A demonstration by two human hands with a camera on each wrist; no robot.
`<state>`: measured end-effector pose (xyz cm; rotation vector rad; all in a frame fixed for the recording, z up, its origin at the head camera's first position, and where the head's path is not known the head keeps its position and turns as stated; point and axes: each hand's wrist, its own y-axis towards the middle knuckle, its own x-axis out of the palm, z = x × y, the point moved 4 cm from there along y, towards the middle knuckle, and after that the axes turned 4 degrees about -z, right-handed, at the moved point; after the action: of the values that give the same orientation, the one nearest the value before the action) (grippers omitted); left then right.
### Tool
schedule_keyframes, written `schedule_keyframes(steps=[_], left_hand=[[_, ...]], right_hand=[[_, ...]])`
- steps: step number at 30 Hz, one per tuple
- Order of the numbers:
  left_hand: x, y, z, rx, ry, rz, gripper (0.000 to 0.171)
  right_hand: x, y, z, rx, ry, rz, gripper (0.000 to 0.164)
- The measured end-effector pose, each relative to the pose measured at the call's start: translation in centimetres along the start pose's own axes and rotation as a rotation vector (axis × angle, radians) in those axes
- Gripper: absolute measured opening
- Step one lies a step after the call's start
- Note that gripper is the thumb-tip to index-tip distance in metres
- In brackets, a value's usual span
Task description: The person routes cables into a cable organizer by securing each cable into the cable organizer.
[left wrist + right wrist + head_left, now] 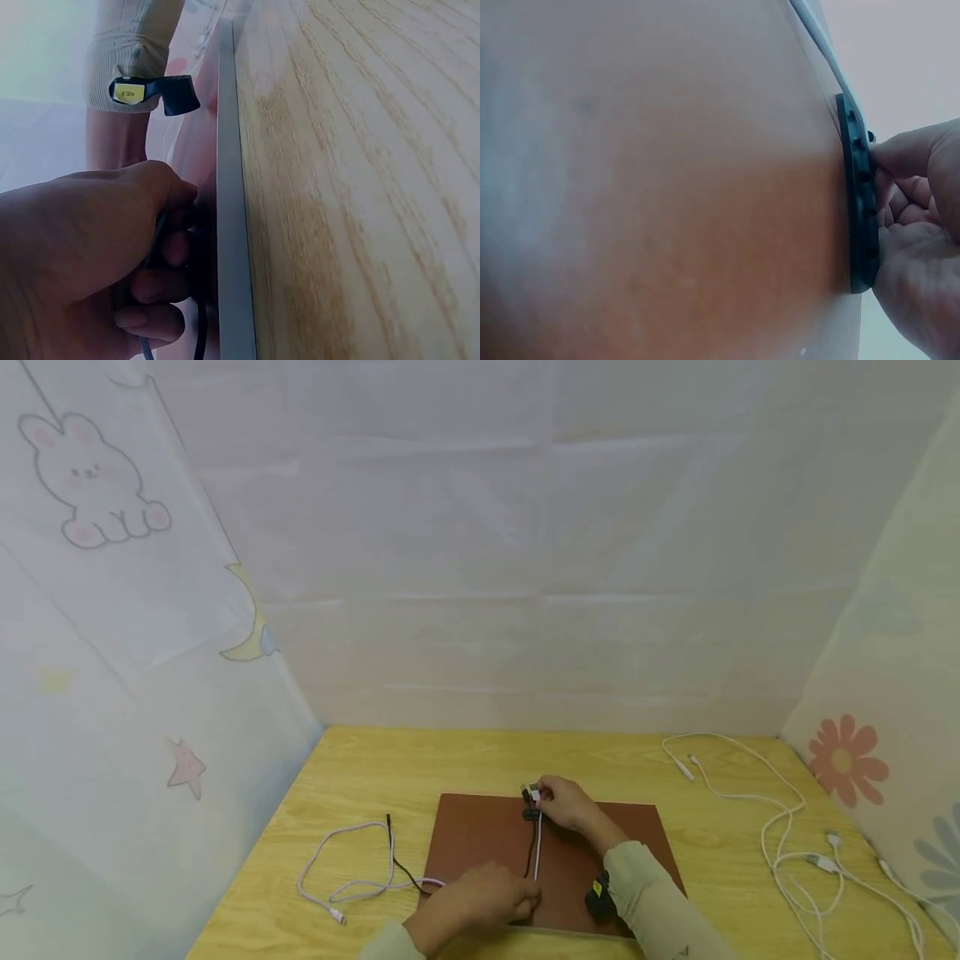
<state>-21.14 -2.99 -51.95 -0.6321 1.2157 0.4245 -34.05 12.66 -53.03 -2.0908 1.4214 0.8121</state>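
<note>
A black slotted cable holder (pixel 532 815) sits near the far edge of a brown board (pixel 480 827). Beside it, my right hand (pixel 566 803) pinches a white USB cable (pixel 538 847) close to its plug. A black cable (pixel 532 843) runs alongside, its plug end just beyond the holder. In the right wrist view, the white cable (pixel 826 54) lies along one end of the slotted holder (pixel 861 217), with my fingertips right at it. Over the board's near edge, my left hand (pixel 483 893) has curled fingers round the cables; a dark cable (pixel 153 244) passes through them in the left wrist view.
Left of the board, a loop of white cable (pixel 324 843) and a thin black cable end (pixel 389 827) lie on the wooden table (pixel 360 760). Several white cables (pixel 780 814) sprawl along the right side. A curtain-like backdrop (pixel 480 568) stands behind the table.
</note>
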Motion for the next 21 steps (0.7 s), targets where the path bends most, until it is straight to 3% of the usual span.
schedule_keyframes(steps=[10,21], left_hand=[[-0.36,0.41,-0.07,0.015,0.028,0.019,0.016],[-0.15,-0.07,0.30,0.007,0.005,0.030,0.017]], right_hand=[[-0.31,0.23,-0.29,0.007,-0.027,0.058,0.009],[0.18,0.27,0.22,0.086,0.026,0.063,0.015]])
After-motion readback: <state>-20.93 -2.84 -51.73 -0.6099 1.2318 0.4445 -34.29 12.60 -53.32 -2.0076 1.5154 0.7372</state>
